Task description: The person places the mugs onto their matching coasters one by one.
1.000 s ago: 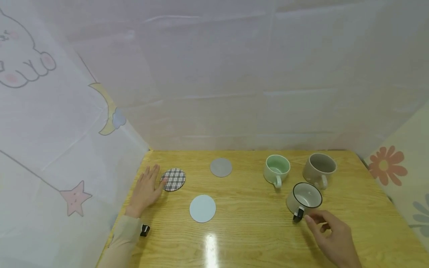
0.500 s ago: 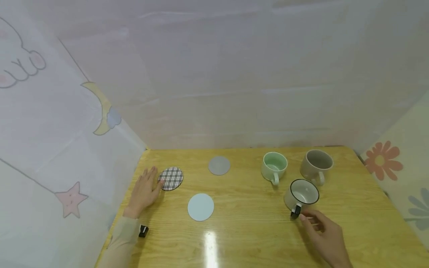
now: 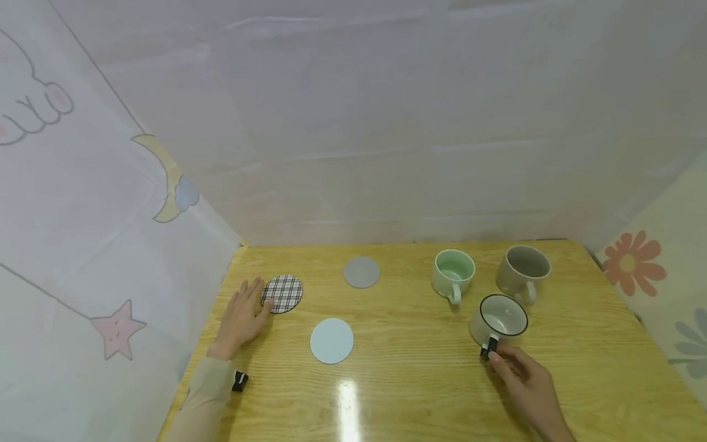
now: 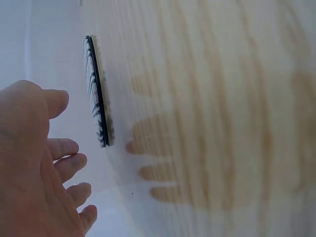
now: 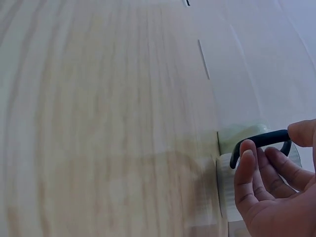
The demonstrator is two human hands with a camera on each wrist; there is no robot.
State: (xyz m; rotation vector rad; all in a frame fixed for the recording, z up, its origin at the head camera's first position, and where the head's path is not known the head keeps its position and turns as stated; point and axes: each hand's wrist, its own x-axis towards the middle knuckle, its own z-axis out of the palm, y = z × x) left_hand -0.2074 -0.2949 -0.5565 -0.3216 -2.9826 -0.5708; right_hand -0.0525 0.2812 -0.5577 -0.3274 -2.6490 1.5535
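In the head view a white mug [image 3: 501,318] with a black rim stands at the right of the table. My right hand [image 3: 527,383] holds it by its black handle [image 5: 261,140]. The right wrist view has the thumb at one end of the handle and curled fingers [image 5: 244,180] at its other side. At the far left, my left hand [image 3: 241,319] hovers with fingers spread beside a round plaid coaster [image 3: 285,293]. Seen from the left wrist, a gap separates the thumb [image 4: 58,102] from that coaster.
A green mug [image 3: 446,283] and a grey-brown mug [image 3: 510,281] stand behind the white one. A pale blue coaster [image 3: 331,341] and a grey coaster [image 3: 361,272] lie left of centre on the wooden table [image 3: 409,368]. Cloth walls [image 3: 353,153] enclose the back and sides.
My right hand has moved slightly left and up onto the white mug's handle, and its fingers have closed in on it. The left hand keeps its place by the plaid coaster. The view has shifted a little.
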